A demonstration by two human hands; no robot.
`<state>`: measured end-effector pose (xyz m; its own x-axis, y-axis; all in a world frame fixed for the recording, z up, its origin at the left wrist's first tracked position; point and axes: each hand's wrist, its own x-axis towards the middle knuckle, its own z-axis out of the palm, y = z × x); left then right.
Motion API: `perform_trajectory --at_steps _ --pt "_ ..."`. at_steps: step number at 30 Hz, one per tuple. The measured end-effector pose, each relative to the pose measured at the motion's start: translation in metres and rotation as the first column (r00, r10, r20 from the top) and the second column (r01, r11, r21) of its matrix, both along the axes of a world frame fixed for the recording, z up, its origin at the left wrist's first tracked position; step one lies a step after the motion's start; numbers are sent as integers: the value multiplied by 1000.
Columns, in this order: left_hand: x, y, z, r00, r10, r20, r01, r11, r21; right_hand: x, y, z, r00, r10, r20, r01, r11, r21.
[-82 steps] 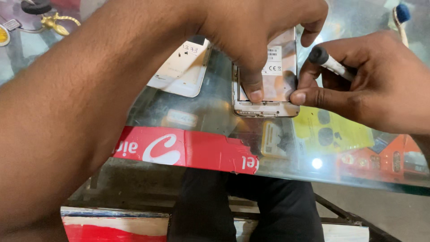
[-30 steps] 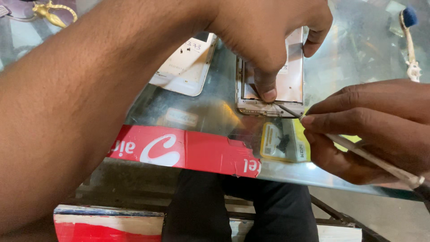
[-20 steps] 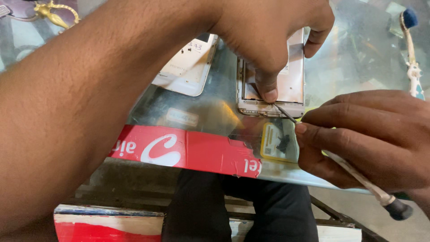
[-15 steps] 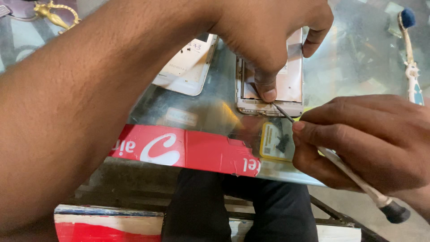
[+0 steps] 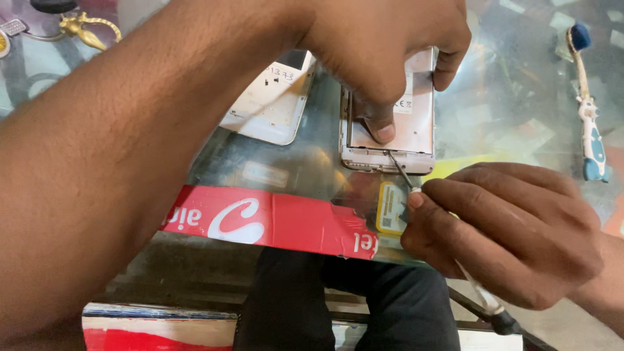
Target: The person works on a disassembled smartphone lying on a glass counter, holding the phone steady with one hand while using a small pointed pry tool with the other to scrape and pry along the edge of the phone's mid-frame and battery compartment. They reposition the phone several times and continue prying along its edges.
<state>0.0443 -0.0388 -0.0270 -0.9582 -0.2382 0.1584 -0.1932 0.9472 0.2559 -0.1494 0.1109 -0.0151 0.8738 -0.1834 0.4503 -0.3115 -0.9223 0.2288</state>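
The left hand (image 5: 383, 52) reaches across from the near left and presses down on an opened phone (image 5: 390, 123) lying back-up on the glass tabletop (image 5: 507, 117), thumb flat on the pale inner plate and fingers curled over the far side edge, so it is gripping and steadying the phone; the hand and forearm cover the phone's whole upper half. The right hand (image 5: 507, 234) is pinched around a thin screwdriver (image 5: 403, 174), whose metal tip meets the phone's lower edge near the middle. Most of the shaft is buried in the fist, and only the dark end of the handle pokes out below the palm. A white back cover (image 5: 270, 101) lies just left of the phone, its top hidden by the arm. A toothbrush (image 5: 588, 117) rests well off to the right. Red tape (image 5: 260, 218) runs along the glass edge, and stickers under the glass are blurred by reflections.
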Motion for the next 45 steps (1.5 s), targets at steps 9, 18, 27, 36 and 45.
perform_trajectory --at_steps 9,18,27,36,45 --pt "2 10 7 977 173 128 -182 981 61 -6 -4 -3 1000 24 -19 -22 994 106" --pt "-1 11 9 976 185 119 -193 980 59 9 -6 6 998 -59 -9 59 973 221" --pt "3 14 11 979 183 89 -192 976 99 -8 -12 12 879 -477 -10 321 575 752" --pt "-1 3 10 993 109 39 -110 994 24 -28 -19 4 860 -509 -37 340 518 785" --pt "-1 12 13 951 249 185 -285 936 208 -27 -24 0 975 -218 -30 203 838 507"
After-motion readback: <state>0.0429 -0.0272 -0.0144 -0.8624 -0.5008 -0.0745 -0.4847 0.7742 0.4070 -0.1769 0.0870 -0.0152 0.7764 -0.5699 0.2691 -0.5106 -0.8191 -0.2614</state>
